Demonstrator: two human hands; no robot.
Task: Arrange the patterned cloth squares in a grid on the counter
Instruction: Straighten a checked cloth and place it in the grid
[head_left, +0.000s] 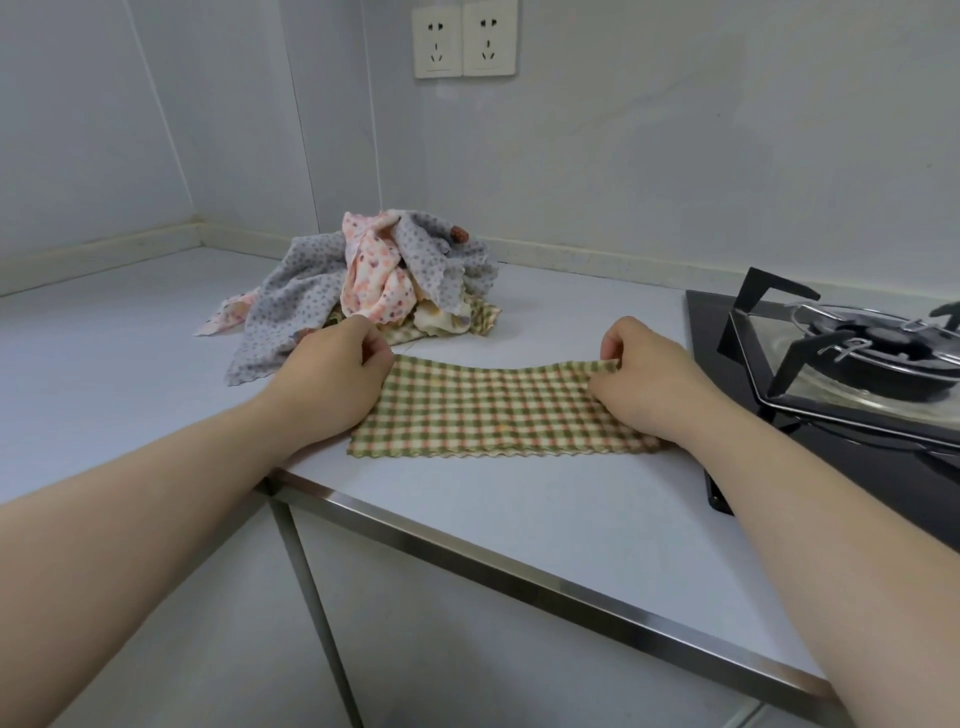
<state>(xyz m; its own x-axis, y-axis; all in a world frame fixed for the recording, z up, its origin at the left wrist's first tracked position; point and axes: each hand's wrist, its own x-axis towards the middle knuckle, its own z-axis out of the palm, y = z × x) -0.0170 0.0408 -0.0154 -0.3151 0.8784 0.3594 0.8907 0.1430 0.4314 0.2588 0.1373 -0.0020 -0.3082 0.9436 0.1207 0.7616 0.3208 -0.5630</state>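
A green and orange checked cloth (493, 410) lies stretched flat on the white counter (519, 514), near its front edge. My left hand (332, 374) pinches the cloth's far left corner. My right hand (649, 374) pinches its far right corner, lifting that edge slightly. Behind the checked cloth sits a crumpled pile of cloths (374, 280): a grey dotted one (291, 312), a pink flowered one (374, 275), and a cream one partly hidden underneath.
A black gas hob (841, 364) with a metal pan support stands at the right, close to my right hand. The counter's steel front edge (519, 582) runs diagonally below. Two wall sockets (464, 39) sit on the back wall.
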